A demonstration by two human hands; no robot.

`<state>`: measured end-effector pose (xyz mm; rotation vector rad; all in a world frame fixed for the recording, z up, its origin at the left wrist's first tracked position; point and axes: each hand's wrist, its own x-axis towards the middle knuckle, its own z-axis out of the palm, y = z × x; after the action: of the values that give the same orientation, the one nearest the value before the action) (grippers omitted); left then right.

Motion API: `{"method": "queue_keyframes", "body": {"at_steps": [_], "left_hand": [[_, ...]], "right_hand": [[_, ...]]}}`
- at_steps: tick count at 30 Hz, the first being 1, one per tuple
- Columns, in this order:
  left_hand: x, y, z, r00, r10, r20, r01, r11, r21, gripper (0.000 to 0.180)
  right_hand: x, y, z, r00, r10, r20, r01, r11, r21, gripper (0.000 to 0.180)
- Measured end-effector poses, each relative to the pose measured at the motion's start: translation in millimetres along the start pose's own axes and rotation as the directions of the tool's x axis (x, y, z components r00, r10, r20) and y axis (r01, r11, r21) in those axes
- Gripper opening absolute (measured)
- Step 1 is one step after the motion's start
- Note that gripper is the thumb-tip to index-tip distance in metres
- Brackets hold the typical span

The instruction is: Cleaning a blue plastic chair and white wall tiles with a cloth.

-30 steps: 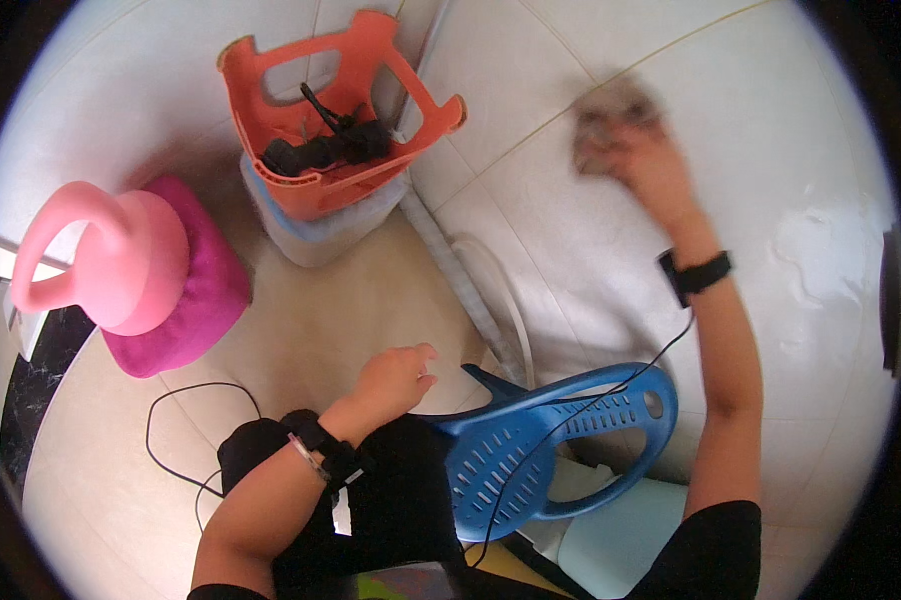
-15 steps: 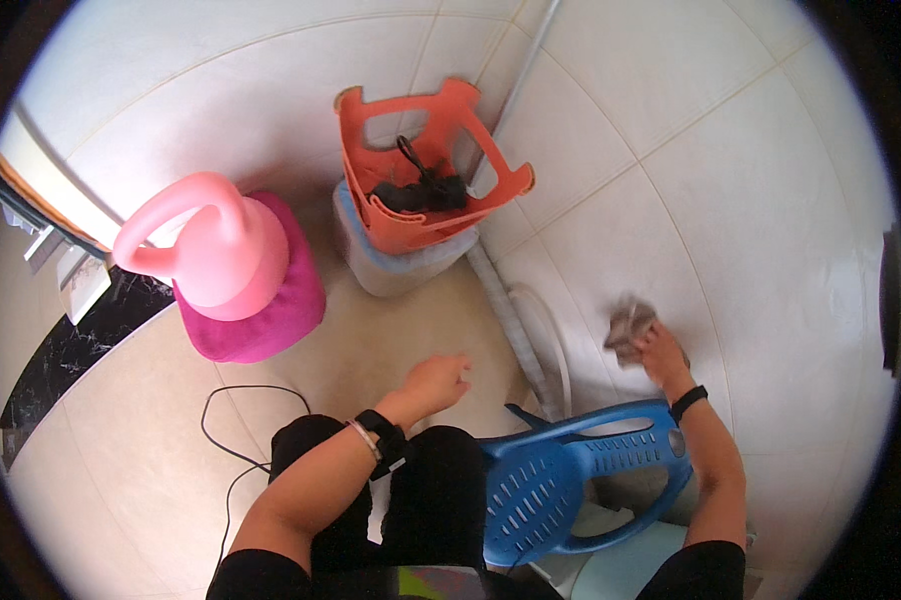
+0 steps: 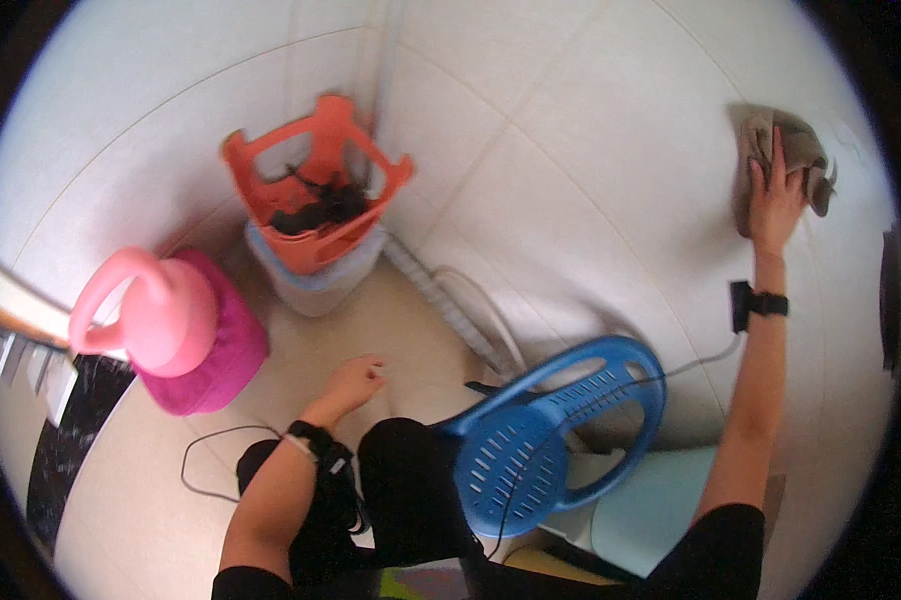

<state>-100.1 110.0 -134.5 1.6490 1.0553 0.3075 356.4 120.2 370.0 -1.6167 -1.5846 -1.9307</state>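
Observation:
My right hand [image 3: 774, 212] is stretched far out to the right, pressing a brownish-grey cloth [image 3: 805, 146] against the white tiled wall [image 3: 611, 150]. Its fingers lie over the cloth, which bunches up around them. A black strap with a small dark box [image 3: 741, 306] sits on that wrist, and a thin cable hangs from it. Low above the beige floor, my left hand [image 3: 353, 386] hovers near my knees with loosely curled fingers. Nothing shows in it, and it touches nothing. A black band and a pale bracelet circle the left wrist.
A blue plastic chair [image 3: 516, 470] with slots stands beside my legs, a pale blue bin-like thing [image 3: 656, 500] beyond it. An orange basket [image 3: 321, 250] holding dark items rests on a whitish container [image 3: 316, 290] in the corner. A pink kettle-shaped object [image 3: 176, 320] sits on a magenta cloth-covered base [image 3: 236, 345].
My right hand has moved the cloth up and to the right along the wall. The view has shifted, so the basket and chair appear further left. My left hand remains free.

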Motion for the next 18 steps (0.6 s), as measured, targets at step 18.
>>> {"method": "queue_keyframes", "body": {"at_steps": [18], "left_hand": [[-25.9,12.8,-26.2,0.998,0.06,-0.018,-0.058,0.996,0.075,0.032]], "right_hand": [[6.3,-78.6,-25.9,0.759,-0.179,0.626,0.164,0.983,0.082,0.036]]}}
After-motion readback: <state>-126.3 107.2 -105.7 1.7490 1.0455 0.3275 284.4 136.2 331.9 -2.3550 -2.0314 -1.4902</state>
